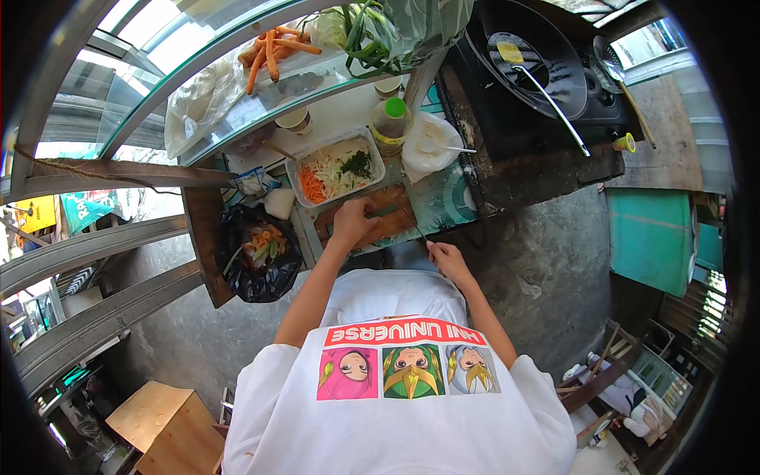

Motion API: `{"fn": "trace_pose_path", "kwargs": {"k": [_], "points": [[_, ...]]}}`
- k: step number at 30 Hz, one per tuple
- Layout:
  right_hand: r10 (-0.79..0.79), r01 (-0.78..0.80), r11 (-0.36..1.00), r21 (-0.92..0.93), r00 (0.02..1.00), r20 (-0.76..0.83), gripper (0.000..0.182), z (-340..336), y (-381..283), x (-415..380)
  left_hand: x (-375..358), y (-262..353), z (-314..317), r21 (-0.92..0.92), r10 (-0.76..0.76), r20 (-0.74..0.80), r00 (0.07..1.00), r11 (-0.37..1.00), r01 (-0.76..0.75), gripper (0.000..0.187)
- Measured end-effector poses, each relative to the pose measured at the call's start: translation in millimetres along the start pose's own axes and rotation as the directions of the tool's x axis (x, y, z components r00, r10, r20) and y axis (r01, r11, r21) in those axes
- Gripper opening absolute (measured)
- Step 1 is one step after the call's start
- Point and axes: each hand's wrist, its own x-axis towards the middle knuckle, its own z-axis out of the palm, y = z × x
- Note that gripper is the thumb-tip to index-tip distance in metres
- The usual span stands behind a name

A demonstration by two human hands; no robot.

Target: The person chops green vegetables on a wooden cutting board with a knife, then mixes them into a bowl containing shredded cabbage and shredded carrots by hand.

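Illumination: daylight, moderately bright at frame center. Bright sources: openings at the upper left, left edge and upper right; highlights there are overexposed. Glare: pale reflections on the glass panes at upper left; small highlights on the wok at upper right. The white shirt at lower center is bright, with soft shading in its folds. The concrete floor is dimmer. Distortion: wide-angle; straight frame rails curve at left. Periphery: black vignette, softened detail.
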Motion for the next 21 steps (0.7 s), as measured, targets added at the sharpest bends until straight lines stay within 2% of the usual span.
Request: {"fn": "trace_pose_path", "kwargs": {"k": [1,4,7,14,20,21], "points": [[-0.074,0.071,0.993,-0.098,0.997,-0.030,0.045,3,0,2,-2,1,-3,-0.039,-0.028,-0.004,1.000,0.999,0.028,0.024],[-0.049,0.039,0.981,-0.189,0.998,-0.047,0.046,5,-11,-1,-5,-6,-6,-0.093,-0.098,-0.016,0.995,0.991,0.096,0.024],[-0.077,0.059,0.968,-0.242,0.995,-0.066,0.045,7,-14,-3,-8,-15,-6,-0.108,-0.075,-0.018,0.997,0.992,0.073,0.022],[-0.029,0.020,0.965,-0.260,0.999,-0.031,0.044,5,-14,-1,-4,-21,-2,-0.130,-0.073,0.003,0.997,0.989,0.073,0.019],[-0.054,0.039,0.958,-0.283,0.998,-0.044,0.043,6,-11,2,4,-22,-2,-0.055,-0.052,0.041,0.998,0.997,0.054,0.012],[-0.051,0.035,0.957,-0.289,0.998,-0.048,0.043,7,-11,2,6,-23,-1,-0.201,-0.167,0.121,0.978,0.961,0.189,0.011]]}}
